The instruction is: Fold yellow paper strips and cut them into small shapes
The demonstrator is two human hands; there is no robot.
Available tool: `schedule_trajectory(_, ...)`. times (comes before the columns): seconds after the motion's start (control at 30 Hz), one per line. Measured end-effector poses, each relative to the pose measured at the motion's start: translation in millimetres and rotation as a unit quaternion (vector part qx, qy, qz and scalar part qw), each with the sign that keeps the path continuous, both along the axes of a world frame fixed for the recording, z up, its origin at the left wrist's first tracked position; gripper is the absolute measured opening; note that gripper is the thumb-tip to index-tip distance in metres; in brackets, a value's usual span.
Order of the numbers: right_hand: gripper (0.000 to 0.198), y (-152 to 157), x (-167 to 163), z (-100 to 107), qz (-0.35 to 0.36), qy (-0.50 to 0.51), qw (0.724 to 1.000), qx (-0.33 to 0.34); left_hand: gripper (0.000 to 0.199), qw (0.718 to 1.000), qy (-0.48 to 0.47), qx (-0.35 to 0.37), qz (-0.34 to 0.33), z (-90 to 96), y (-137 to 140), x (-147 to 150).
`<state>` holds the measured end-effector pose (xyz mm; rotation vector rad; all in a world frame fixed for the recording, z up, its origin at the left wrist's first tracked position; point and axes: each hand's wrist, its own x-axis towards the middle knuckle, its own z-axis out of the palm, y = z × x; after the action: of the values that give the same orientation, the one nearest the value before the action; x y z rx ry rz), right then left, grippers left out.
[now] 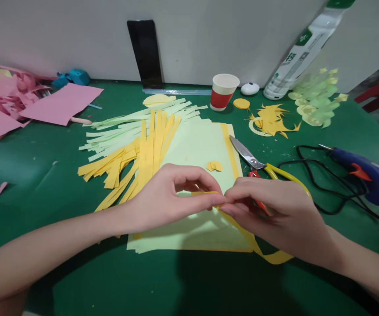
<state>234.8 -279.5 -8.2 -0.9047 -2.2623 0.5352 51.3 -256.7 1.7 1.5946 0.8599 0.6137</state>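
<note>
My left hand (pixel 176 197) pinches the end of a yellow paper strip (pixel 277 256) between thumb and fingers. Right beside it, my right hand (pixel 275 215) pinches the same strip, the fingertips of both hands touching. The strip curls down under my right hand past the paper's edge. Beneath lie pale green paper sheets (pixel 189 140) with small folded yellow paper pieces (pixel 214 166) on top. More yellow strips (pixel 151 145) and pale green strips (pixel 110 136) fan out at the left. Scissors (pixel 248 153) with yellow handles lie by my right hand, which partly hides them.
A blue glue gun (pixel 370 175) with a black cord lies at the right. Toward the back stand a paper cup (pixel 222 92) and a leaning white-green package (pixel 304 48). Yellow cut scraps (pixel 271 118) and pale paper flowers (pixel 317 101) sit back right; pink paper (pixel 64 103) lies left.
</note>
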Motion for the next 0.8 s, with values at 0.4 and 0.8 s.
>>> schedule_trajectory(0.4, 0.011, -0.7, 0.0, -0.9, -0.01, 0.043, 0.992, -0.118, 0.009, 0.994, -0.032, -0.105, 0.022, -2.6, 1.2, 1.9)
schedule_trajectory(0.8, 0.014, 1.9, -1.5, -0.6, -0.053, 0.066, 0.989, -0.125, 0.008, 0.994, -0.039, -0.076, 0.067, -2.6, -0.1, 2.0)
